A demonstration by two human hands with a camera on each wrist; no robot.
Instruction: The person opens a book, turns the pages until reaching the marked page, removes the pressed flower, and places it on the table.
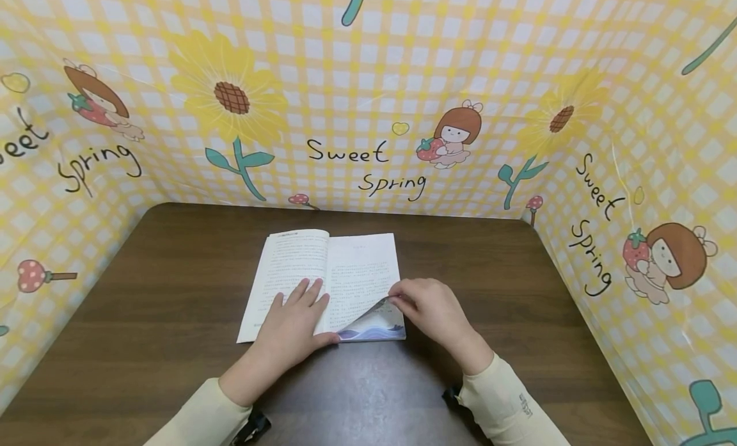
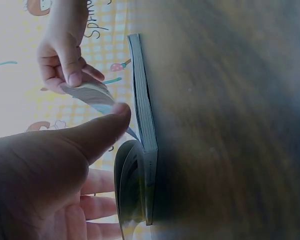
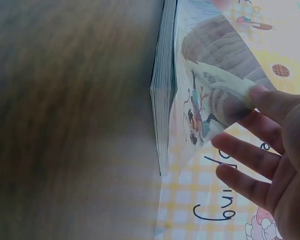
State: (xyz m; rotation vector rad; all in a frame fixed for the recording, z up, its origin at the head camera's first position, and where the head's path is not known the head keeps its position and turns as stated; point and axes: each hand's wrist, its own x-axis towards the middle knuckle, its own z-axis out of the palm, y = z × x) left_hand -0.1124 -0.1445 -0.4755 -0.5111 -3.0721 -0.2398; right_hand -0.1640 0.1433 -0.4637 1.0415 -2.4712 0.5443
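An open book (image 1: 290,257) lies on the table, with printed text on both visible pages. My left hand (image 1: 288,327) rests with spread fingers on the left page, its thumb at the bottom edge near the spine. At the right side, my right hand (image 1: 434,311) pinches the lower outer corner of the right page (image 1: 359,257) between thumb and fingers. That corner is raised, and a blue wavy illustration (image 1: 371,331) shows beneath it. In the right wrist view, the lifted page (image 3: 220,55) bends up from the thick page block (image 3: 164,95) and has a picture on its underside.
The dark brown wooden table (image 1: 173,292) surrounds the book. A yellow checked cloth (image 1: 357,81) with flowers and cartoon figures stands as a wall behind and on both sides. Dark bands (image 1: 251,428) show at the cream sleeves (image 1: 204,411).
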